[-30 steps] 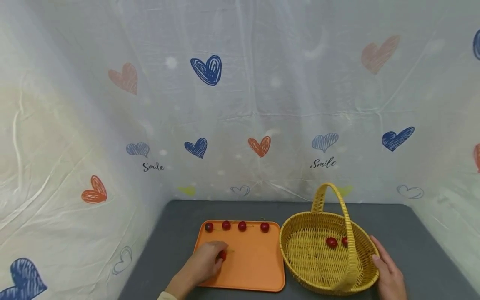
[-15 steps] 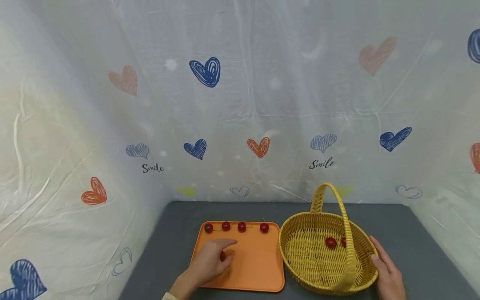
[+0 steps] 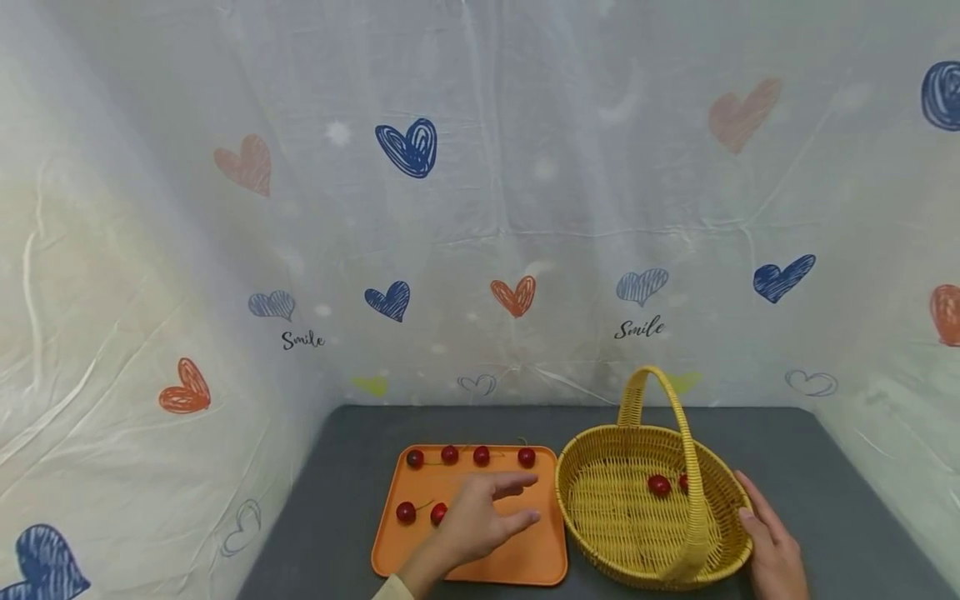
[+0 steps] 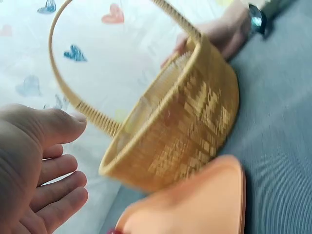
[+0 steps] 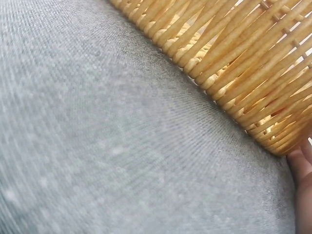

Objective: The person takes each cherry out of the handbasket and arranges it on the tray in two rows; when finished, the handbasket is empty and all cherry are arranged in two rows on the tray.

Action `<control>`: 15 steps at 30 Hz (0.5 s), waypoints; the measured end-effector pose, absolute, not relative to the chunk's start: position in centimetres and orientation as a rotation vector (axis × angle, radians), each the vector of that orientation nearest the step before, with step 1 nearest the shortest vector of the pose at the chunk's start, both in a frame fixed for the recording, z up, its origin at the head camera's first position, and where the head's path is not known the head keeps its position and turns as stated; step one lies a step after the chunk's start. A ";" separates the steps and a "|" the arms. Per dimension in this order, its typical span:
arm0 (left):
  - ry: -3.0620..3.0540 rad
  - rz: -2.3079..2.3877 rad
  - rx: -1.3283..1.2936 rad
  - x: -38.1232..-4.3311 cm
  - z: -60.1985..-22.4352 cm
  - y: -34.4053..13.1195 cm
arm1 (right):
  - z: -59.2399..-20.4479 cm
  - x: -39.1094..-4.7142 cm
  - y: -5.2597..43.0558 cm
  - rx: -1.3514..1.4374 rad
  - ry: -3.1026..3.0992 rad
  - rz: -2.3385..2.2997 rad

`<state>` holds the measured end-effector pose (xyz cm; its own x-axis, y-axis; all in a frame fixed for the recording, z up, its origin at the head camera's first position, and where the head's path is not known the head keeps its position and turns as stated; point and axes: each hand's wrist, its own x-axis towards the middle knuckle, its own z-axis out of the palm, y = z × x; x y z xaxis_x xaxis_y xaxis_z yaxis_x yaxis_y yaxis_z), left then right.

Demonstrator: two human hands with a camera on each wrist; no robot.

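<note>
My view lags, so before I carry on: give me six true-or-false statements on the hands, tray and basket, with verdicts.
1. The right hand touches the basket. True.
2. The left hand is over the tray. True.
3. The basket stands left of the tray. False: it stands to the right.
4. Four cherries line the tray's far edge. True.
5. The left hand grips a cherry. False: it holds nothing.
6. The basket contains no cherries. False: two show inside.

Basket [image 3: 607,517] against right fingers [image 3: 761,500]: woven, wicker-like, ridged, faint sheen. Tray [image 3: 525,562] below left fingers [image 3: 513,482]: smooth, plastic-looking. Cherries [image 3: 406,512] behind left fingers: smooth, glossy. Surface [image 5: 97,122]: matt, ribbed, cloth-like. Backdrop [image 3: 562,192] beyond fingers: thin, creased.
</note>
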<state>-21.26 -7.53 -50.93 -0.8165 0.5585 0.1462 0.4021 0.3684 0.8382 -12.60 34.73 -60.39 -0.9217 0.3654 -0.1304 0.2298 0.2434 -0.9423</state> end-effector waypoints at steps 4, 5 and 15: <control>2.361 1.512 0.940 -21.4 -51.0 -4.2 | -60.5 -12.6 35.0 -0.569 -2.390 1.759; 2.342 1.523 0.964 -21.4 -51.0 -3.4 | -60.6 -12.6 35.0 -0.565 -2.392 1.754; 2.283 1.498 1.009 -22.3 -51.2 3.4 | -60.5 -12.6 34.8 -0.589 -2.405 1.742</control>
<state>-22.34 3.35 -51.23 -0.7365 0.6541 0.1724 0.4185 0.2403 0.8759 -12.63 34.85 -60.49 -0.9180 0.3734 -0.1332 0.2429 0.2643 -0.9333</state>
